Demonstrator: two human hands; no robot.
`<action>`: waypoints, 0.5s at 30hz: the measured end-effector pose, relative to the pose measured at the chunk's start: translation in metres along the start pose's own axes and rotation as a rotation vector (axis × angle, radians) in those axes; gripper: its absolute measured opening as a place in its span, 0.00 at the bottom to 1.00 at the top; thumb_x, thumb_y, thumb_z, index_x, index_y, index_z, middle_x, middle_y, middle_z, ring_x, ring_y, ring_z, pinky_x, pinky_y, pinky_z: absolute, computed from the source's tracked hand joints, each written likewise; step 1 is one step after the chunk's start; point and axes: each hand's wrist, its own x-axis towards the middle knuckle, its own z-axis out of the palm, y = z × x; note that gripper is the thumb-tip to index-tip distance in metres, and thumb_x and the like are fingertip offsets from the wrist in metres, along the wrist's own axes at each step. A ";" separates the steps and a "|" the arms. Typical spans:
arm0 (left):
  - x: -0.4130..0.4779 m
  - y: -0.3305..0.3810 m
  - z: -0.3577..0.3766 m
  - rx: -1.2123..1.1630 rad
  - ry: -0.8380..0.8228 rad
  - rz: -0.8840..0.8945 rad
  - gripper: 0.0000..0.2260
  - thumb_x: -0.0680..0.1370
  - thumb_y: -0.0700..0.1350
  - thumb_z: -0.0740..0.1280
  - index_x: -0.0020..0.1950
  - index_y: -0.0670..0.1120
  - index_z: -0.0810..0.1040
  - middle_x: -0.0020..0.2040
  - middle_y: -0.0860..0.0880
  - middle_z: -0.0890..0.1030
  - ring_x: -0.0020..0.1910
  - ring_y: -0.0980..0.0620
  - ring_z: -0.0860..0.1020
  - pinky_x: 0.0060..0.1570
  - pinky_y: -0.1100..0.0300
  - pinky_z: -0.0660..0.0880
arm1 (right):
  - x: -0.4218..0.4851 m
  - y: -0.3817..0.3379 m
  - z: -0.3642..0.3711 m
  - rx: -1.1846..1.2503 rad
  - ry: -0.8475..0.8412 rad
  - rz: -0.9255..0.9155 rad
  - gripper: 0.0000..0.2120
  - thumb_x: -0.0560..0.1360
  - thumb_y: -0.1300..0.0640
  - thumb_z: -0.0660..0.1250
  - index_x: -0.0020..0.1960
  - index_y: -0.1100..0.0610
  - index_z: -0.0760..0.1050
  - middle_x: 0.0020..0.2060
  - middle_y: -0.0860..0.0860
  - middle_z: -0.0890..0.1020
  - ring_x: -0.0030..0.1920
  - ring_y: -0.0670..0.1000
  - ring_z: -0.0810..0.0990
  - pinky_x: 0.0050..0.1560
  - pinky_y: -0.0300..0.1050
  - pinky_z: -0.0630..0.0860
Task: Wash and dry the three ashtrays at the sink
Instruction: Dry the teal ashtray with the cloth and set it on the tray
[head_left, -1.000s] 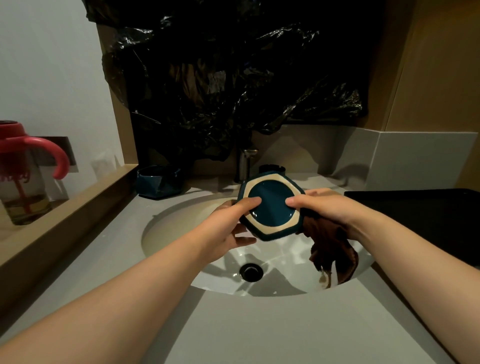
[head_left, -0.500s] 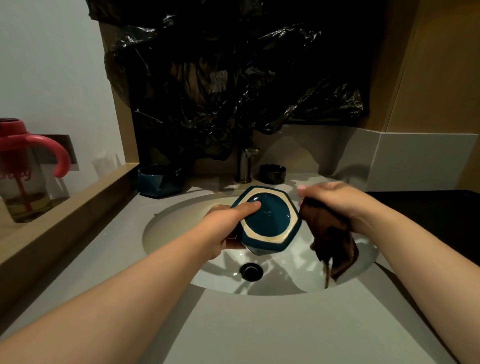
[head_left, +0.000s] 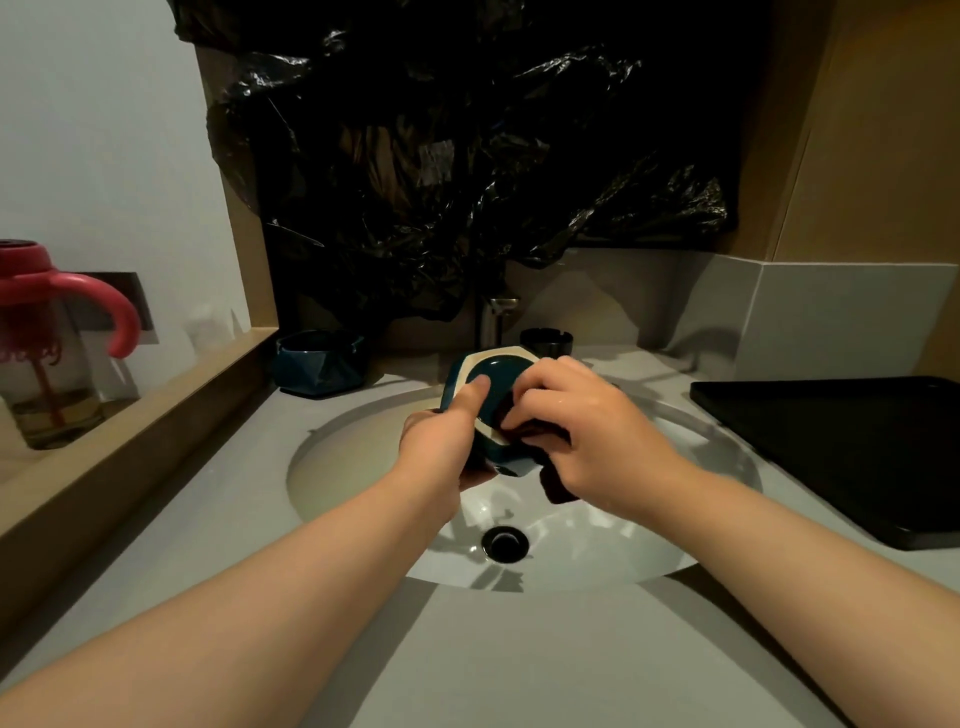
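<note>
Over the white sink basin (head_left: 363, 467), my left hand (head_left: 441, 441) grips a teal hexagonal ashtray (head_left: 493, 371) with a cream rim, tilted toward me, thumb on its hollow. My right hand (head_left: 587, 436) presses a dark brown cloth (head_left: 558, 483) against the ashtray's lower right rim; most of the cloth is hidden under the hand. A second teal ashtray (head_left: 319, 364) sits on the counter at the back left. A small black ashtray (head_left: 545, 340) stands behind, next to the tap (head_left: 493, 322).
A black tray (head_left: 841, 452) lies on the counter to the right of the sink. A red-lidded bottle (head_left: 41, 338) stands on the wooden ledge at the left. Black plastic sheeting (head_left: 467, 156) hangs over the back wall. The drain (head_left: 505, 543) is below my hands.
My right hand has brought the cloth from hanging beside the ashtray onto its rim and hollow. The ashtray has shifted slightly and tilted in my left hand.
</note>
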 end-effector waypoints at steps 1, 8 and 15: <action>-0.001 0.001 0.000 -0.024 -0.007 -0.019 0.19 0.74 0.53 0.71 0.57 0.42 0.75 0.48 0.40 0.82 0.45 0.42 0.83 0.47 0.46 0.81 | 0.000 0.004 0.000 -0.007 0.022 0.031 0.10 0.70 0.70 0.69 0.46 0.58 0.79 0.47 0.49 0.77 0.48 0.51 0.73 0.46 0.45 0.75; -0.005 0.005 -0.002 -0.113 -0.030 -0.121 0.22 0.75 0.53 0.71 0.64 0.44 0.72 0.51 0.42 0.80 0.43 0.44 0.80 0.33 0.53 0.79 | -0.001 0.023 -0.002 -0.007 0.218 0.276 0.09 0.73 0.69 0.65 0.48 0.58 0.77 0.48 0.47 0.72 0.50 0.50 0.73 0.49 0.39 0.70; -0.008 0.004 -0.002 -0.089 -0.083 -0.130 0.16 0.77 0.51 0.68 0.60 0.43 0.75 0.50 0.39 0.81 0.47 0.41 0.81 0.39 0.48 0.81 | 0.001 0.008 0.010 0.000 0.083 0.038 0.10 0.72 0.57 0.67 0.53 0.54 0.81 0.50 0.49 0.76 0.52 0.49 0.72 0.53 0.40 0.70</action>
